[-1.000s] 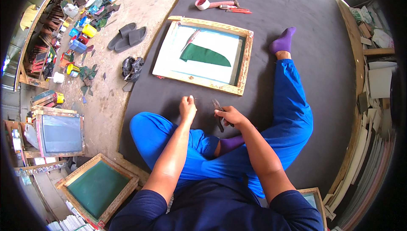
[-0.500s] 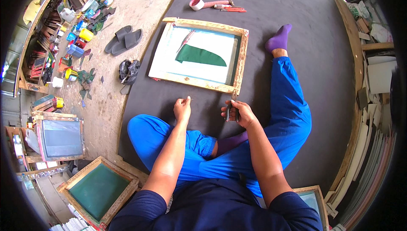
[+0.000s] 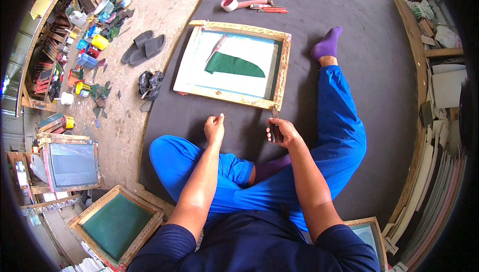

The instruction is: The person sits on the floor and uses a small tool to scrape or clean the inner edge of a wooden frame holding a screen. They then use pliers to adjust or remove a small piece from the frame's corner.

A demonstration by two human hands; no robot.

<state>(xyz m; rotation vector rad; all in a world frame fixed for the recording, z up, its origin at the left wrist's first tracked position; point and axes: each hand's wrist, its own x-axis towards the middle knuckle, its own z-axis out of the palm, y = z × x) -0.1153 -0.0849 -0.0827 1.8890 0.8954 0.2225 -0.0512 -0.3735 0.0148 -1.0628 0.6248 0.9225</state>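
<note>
Hands first: left hand [image 3: 215, 128] is pinched shut, thumb and forefinger gripping a thin pin-like sliver [image 3: 222, 117] that sticks out toward the frame; too small to say if it is a staple or a nail. Right hand [image 3: 282, 133] is closed around a dark metal plier-type tool [image 3: 274, 125], nose pointing up at the frame's near right corner, just short of it or touching; cannot tell which.

Work piece is a rectangular wooden screen frame with pale mesh [image 3: 282, 67], lying flat on the dark grey floor mat [image 3: 349, 2] just ahead of the crossed legs, so both hands reach its near rail without leaning. A green curved-edge cloth patch [image 3: 233, 65] lies on the mesh, with a thin red-handled tool [image 3: 218, 46] beside it.

Person sits cross-legged in blue trousers, one leg stretched along the frame's right side, purple sock [image 3: 328, 43] by the far corner.

Roll of tape [image 3: 229, 4] and some red hand tools [image 3: 272, 8] sit well beyond the frame. Dark sandals [image 3: 144, 47] rest on the concrete at left. Two more green-mesh wooden frames [image 3: 117, 222] lie lower left.
</note>
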